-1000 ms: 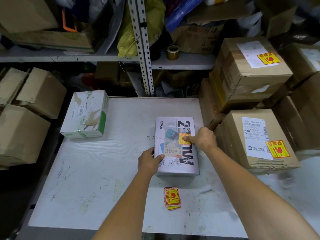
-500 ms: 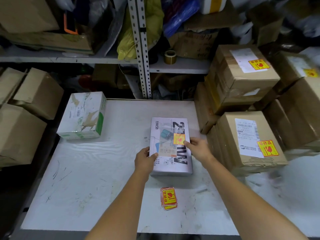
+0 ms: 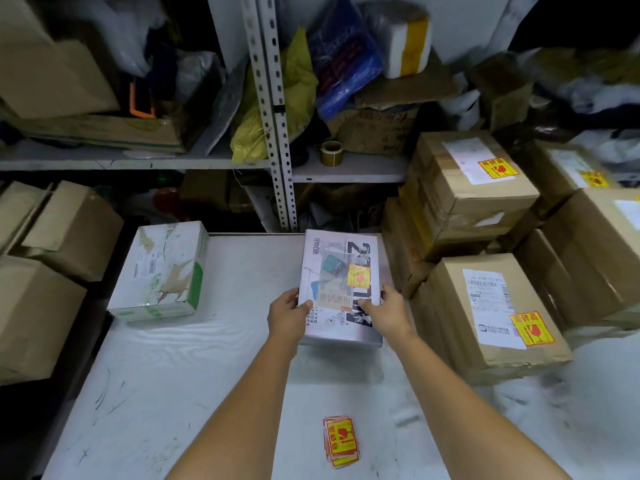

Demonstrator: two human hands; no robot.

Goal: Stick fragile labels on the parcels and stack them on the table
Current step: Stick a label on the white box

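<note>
Labelled parcel held; stacking pending.
Left grip and right grip clasp its near end above the desk; long axis points away; stacked cartons lie rightward, nearest the right grip.

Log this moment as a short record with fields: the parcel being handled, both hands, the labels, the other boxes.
parcel: grey printed parcel, flat side up, over the table
label: fragile label, yellow and red, stuck on the parcel's top face
hands: left hand grips the parcel's left edge; right hand grips its right edge
supply: spare labels in a small stack on the table, near the front
right side: brown cartons, stacked, several showing fragile labels
left side: white and green box, no fragile label visible
</note>
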